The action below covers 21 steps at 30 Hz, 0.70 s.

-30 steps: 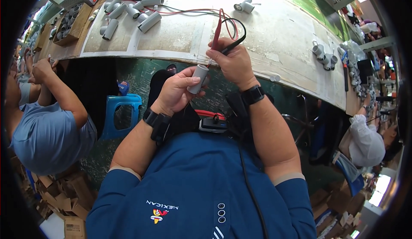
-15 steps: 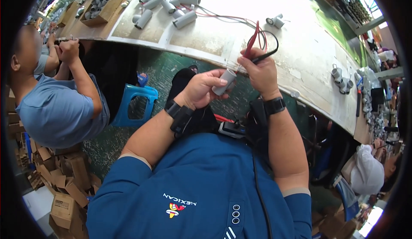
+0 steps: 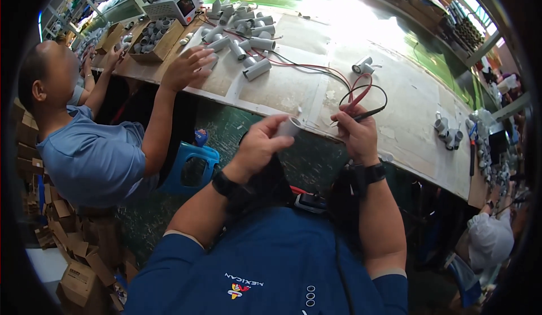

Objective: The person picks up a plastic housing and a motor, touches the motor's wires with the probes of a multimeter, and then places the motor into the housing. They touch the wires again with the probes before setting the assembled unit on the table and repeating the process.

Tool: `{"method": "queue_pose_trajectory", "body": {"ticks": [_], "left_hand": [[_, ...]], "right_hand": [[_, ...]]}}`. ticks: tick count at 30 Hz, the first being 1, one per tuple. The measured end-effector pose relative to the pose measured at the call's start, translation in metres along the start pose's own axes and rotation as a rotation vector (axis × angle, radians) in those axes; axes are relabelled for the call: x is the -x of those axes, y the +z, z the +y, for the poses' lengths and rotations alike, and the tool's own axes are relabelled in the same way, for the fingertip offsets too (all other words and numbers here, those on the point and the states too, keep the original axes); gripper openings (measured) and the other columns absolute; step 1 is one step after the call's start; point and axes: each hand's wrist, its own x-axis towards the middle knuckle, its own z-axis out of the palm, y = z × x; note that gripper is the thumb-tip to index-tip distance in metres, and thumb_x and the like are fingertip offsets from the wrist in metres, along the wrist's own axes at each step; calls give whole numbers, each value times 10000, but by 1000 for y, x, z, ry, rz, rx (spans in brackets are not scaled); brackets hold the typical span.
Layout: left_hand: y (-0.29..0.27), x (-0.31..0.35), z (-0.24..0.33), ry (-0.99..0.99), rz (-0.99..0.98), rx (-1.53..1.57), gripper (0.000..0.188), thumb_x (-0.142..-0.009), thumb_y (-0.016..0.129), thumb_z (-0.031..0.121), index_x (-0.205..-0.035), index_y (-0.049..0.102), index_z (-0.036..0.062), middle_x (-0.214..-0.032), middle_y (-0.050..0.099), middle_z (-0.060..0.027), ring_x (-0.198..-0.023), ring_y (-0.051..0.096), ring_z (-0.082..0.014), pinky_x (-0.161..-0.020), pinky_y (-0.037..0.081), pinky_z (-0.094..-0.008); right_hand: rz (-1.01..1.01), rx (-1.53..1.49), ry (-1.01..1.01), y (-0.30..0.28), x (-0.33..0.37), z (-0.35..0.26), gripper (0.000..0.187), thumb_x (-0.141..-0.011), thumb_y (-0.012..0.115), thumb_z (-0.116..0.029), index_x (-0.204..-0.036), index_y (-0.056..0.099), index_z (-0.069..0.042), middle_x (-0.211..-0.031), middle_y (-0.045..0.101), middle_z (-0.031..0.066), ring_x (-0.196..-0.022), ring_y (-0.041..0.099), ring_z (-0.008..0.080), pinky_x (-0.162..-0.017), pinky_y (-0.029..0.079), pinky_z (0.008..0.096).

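Note:
In my left hand (image 3: 254, 148) is a short grey cylinder (image 3: 290, 127), its open end tilted up and towards the table; slight blur covers this hand. Thin wires or pins seem to stick out beyond the cylinder, too small to make out. My right hand (image 3: 360, 137), at the table's front edge, pinches a red test probe (image 3: 362, 92) and a black test probe (image 3: 370, 113) together. Their thin tips point left towards the cylinder, with a gap between. From the probes, red and black leads (image 3: 316, 68) run back across the table to the left.
Several grey cylinders (image 3: 259, 68) are heaped at the back left, beside a carton of grey parts (image 3: 148, 55) and a boxy instrument with a screen (image 3: 176, 5). A co-worker's hand (image 3: 186, 68) hovers over the table's left part. More grey parts (image 3: 364, 65) lie behind my right hand.
The cylinder in my left hand has moved away from the probes. My right hand sits lower in the picture. The co-worker's arm has stretched out over the table, and the view has shifted.

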Motion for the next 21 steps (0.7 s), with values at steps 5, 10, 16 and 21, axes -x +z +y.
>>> {"method": "queue_pose_trajectory", "body": {"ticks": [5,10,16,21], "left_hand": [[-87,-55,44,308,587,-890,491,-870,762,171,-1326,633,41,-1155,680,-179,-1033,662,-272,-948,515,-362],[-149,-105,31,321,595,-1246,506,-858,759,225,-1310,635,35,-1230,647,-230,-1124,621,-380,-1009,488,-433],[-152,-151,43,337,795,-1476,513,-887,739,240,-1328,604,15,-1277,627,-242,-1165,594,-416,-1040,467,-447],[31,-188,68,607,82,-1301,501,-945,675,306,-1331,595,-3,-1290,633,-271,-1234,587,-397,-1075,448,-451]], "right_hand": [[63,-44,-36,-34,-2,-9,185,-949,700,-53,-1113,643,9,-904,718,117,-655,567,91,-561,438,217],[201,44,-105,-56,0,-20,168,-952,699,-53,-1097,644,13,-902,720,117,-658,567,85,-563,436,211],[192,16,-100,-68,0,-14,160,-956,700,-54,-1098,657,6,-871,725,98,-638,565,66,-551,427,200],[181,-35,-74,-73,3,-17,156,-946,714,-55,-1088,669,-6,-852,727,79,-604,549,54,-536,419,194]]}}
